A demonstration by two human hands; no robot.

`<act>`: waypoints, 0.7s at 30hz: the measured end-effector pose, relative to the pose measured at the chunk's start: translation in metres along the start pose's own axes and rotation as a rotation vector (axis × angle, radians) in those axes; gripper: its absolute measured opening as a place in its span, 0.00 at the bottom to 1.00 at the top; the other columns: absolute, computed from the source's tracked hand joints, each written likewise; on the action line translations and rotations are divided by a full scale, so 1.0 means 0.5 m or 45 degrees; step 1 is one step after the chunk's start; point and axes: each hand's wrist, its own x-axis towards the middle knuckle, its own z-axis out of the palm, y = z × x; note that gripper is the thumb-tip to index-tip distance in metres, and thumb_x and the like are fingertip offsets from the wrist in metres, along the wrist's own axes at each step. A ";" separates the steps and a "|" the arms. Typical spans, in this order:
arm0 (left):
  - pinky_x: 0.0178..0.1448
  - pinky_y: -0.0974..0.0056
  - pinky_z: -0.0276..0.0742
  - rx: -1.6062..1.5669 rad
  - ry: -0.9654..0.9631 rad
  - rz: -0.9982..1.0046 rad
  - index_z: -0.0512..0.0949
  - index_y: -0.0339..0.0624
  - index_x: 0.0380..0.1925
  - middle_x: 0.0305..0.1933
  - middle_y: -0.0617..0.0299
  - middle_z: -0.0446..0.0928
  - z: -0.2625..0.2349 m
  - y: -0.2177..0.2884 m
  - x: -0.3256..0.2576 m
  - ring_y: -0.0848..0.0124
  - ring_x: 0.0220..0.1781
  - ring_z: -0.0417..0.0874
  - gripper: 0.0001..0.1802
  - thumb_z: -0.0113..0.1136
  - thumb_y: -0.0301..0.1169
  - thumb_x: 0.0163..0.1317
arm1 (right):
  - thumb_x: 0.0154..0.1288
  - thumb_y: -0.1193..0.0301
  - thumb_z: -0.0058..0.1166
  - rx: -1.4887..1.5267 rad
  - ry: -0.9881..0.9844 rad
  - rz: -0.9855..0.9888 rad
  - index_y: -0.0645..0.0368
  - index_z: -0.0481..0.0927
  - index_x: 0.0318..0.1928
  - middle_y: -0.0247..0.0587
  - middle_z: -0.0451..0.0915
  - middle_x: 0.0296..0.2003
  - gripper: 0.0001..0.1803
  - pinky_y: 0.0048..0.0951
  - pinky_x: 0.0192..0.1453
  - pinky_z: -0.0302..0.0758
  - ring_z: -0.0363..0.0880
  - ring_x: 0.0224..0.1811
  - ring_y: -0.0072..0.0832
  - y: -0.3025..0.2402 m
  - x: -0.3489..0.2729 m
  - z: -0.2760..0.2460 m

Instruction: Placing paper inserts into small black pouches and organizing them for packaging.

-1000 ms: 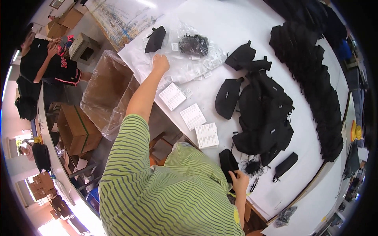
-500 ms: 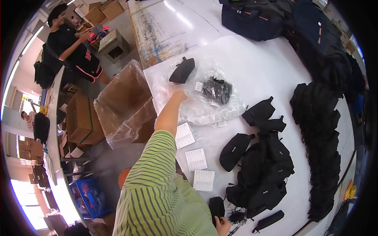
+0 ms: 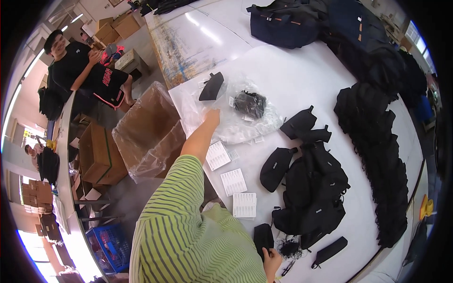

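My left hand (image 3: pixel 212 116) reaches to a spread pile of clear plastic bags (image 3: pixel 234 134), its fingers closed at the edge of the plastic. A black fabric pouch (image 3: pixel 212 87) lies just beyond it, and a dark bundle in clear plastic (image 3: pixel 250 104) sits on the pile. Low in the view, my right hand (image 3: pixel 271 261) has its fingers closed on a small black pouch (image 3: pixel 263 237). To its right are a tangle of black cords (image 3: pixel 289 247) and a slim black case (image 3: pixel 330 253). A heap of black pouches (image 3: pixel 314 188) lies beyond them.
Three stacks of white printed cards, one marked here (image 3: pixel 233 182), line the table's left edge. A plastic-lined carton (image 3: pixel 151 132) stands left of the table. A long row of black pouches (image 3: pixel 377 165) runs along the right; dark bags (image 3: pixel 288 26) lie behind. Another person (image 3: pixel 75 66) leans at far left.
The view has shifted slightly. My left hand stays at the plastic bags and my right hand keeps the small pouch. The other person has turned and leans back against a table.
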 end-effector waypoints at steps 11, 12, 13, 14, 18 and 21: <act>0.43 0.51 0.74 -0.336 0.165 0.194 0.77 0.46 0.35 0.35 0.47 0.79 -0.182 0.036 -0.034 0.49 0.41 0.80 0.13 0.54 0.21 0.47 | 0.50 0.63 0.67 0.123 0.251 -0.282 0.67 0.79 0.27 0.42 0.65 0.11 0.17 0.30 0.20 0.57 0.58 0.13 0.26 0.008 -0.021 0.026; 0.44 0.52 0.74 -0.388 0.151 0.090 0.77 0.47 0.35 0.37 0.47 0.79 -0.218 0.039 -0.054 0.49 0.42 0.80 0.14 0.55 0.20 0.45 | 0.49 0.62 0.68 0.098 0.263 -0.312 0.66 0.80 0.28 0.43 0.66 0.11 0.18 0.30 0.20 0.58 0.60 0.12 0.28 0.015 -0.019 0.025; 0.44 0.52 0.74 -0.398 0.150 0.094 0.77 0.47 0.35 0.37 0.47 0.79 -0.233 0.037 -0.060 0.49 0.42 0.80 0.14 0.55 0.20 0.45 | 0.49 0.62 0.68 0.090 0.270 -0.309 0.66 0.80 0.28 0.43 0.66 0.11 0.18 0.30 0.20 0.58 0.60 0.12 0.28 0.014 -0.022 0.020; 0.44 0.53 0.74 -0.554 0.232 0.039 0.77 0.46 0.35 0.36 0.48 0.79 -0.247 0.032 -0.058 0.49 0.42 0.80 0.16 0.54 0.19 0.43 | 0.49 0.61 0.68 0.073 0.253 -0.324 0.66 0.80 0.28 0.43 0.66 0.11 0.18 0.30 0.20 0.58 0.60 0.12 0.28 0.012 -0.022 0.014; 0.45 0.57 0.74 -0.829 0.497 -0.032 0.77 0.46 0.36 0.34 0.50 0.80 -0.271 0.021 -0.054 0.51 0.41 0.80 0.19 0.51 0.17 0.41 | 0.51 0.59 0.66 0.014 0.158 -0.263 0.63 0.81 0.29 0.46 0.70 0.13 0.18 0.33 0.21 0.62 0.65 0.14 0.35 0.005 -0.030 0.001; 0.46 0.59 0.74 -1.007 0.544 0.103 0.78 0.46 0.36 0.36 0.51 0.80 -0.280 0.058 -0.050 0.54 0.41 0.81 0.19 0.50 0.17 0.41 | 0.51 0.58 0.65 -0.024 0.131 -0.221 0.61 0.81 0.28 0.46 0.71 0.14 0.17 0.34 0.22 0.63 0.68 0.14 0.39 -0.006 -0.046 -0.001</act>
